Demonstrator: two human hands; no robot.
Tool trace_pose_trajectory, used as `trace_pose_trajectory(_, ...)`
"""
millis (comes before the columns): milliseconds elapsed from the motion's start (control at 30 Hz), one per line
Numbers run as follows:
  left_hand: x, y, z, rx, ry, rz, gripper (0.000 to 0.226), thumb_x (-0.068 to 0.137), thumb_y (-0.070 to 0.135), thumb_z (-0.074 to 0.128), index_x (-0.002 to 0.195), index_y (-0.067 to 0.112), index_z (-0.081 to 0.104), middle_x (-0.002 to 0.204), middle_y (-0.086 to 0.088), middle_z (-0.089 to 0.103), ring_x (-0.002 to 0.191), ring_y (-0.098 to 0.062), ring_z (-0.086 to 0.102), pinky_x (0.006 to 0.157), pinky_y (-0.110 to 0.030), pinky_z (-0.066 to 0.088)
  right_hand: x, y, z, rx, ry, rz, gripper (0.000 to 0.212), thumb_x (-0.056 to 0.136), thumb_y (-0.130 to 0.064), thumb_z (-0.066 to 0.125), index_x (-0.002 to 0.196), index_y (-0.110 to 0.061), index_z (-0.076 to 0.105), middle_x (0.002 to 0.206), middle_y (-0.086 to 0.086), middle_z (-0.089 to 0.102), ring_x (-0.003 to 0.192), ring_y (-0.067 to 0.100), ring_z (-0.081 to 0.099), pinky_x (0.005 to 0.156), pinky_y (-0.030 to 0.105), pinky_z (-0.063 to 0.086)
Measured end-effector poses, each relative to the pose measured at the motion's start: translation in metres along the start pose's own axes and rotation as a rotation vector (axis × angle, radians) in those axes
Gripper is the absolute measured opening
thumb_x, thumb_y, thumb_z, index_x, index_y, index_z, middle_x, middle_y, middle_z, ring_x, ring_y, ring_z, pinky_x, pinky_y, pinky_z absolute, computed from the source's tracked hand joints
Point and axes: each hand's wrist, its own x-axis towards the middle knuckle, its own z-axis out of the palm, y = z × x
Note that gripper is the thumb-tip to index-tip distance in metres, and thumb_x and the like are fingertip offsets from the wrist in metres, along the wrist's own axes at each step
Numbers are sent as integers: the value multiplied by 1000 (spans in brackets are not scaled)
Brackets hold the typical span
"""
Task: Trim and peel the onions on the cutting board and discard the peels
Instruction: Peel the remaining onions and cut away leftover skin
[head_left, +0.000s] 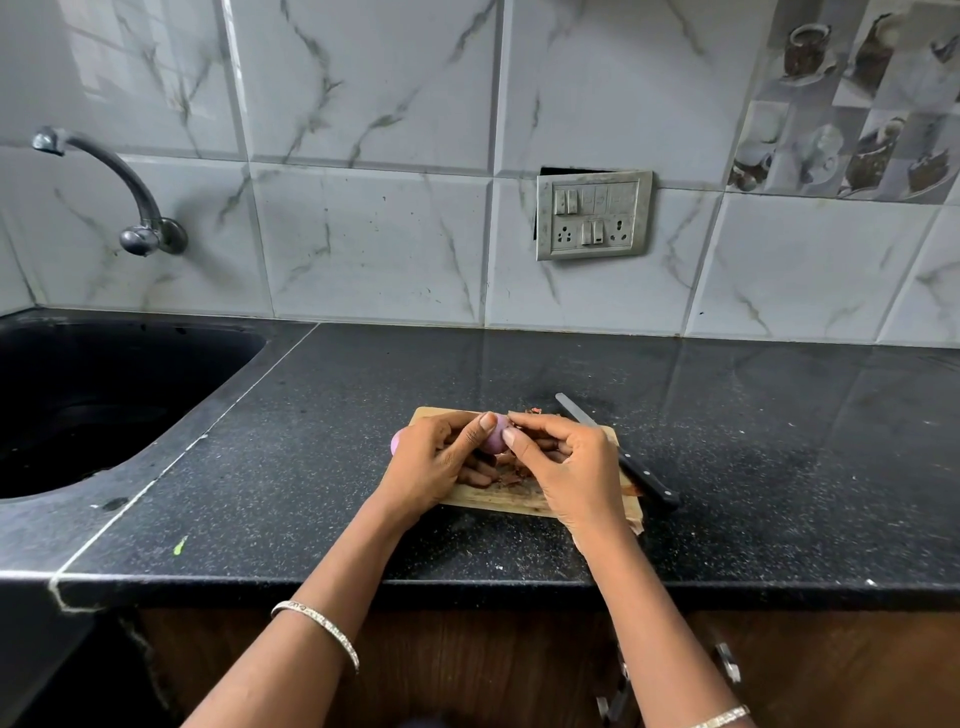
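Left grip (431, 460) holds the onion (493, 440) tight over the cutting board (498, 503), near the bench's (291, 467) front edge. Right grip (566, 462) pinches its skin (511, 430). I should pull slowly, turn the onion, and let peels (511, 478) drop on the board.

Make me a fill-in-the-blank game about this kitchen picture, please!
1. The left hand and the right hand hold a small purple ____ over the cutting board.
2. The knife at the board's right edge has a ____ handle.
3. The sink is on the ____ side of the counter.
Missing words: onion, black, left.
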Motion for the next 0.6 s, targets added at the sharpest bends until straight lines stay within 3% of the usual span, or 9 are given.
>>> trace_pose_trajectory(233,2,-6,-3,15,-39,-20,32,102,30,52,117,8,69,88,-14,76,75,-29,75,69,-33,63,0,-6,-2,-120,63,-156,15,79,-17,85,93,-22,82,87,-12,76,86,5,71,76,25,57)
trace_pose_trajectory(333,4,-8,-4,26,-58,-37,30,104,28,49,114,8,69,89,-16,74,71,-24,73,67,-30,61,1,-6,-1,-168,47,-184,12,77,-13,86,82,-19,77,83,-10,73,80,8,69,72,25,56)
trace_pose_trajectory(400,5,-8,-5,24,-77,-47,28,106,25,47,110,6,68,86,-12,72,69,-22,70,65,-27,60,2,-3,1,-216,23,-207,14,77,-12,85,79,-18,74,81,-12,69,78,10,67,70,28,54)
trace_pose_trajectory(600,5,-9,-6,26,-97,-50,29,107,23,43,105,4,65,83,-6,67,67,-21,67,64,-26,59,0,-4,5,-306,-43,-210,15,83,-13,80,82,-19,67,86,-12,61,82,5,59,72,18,45)
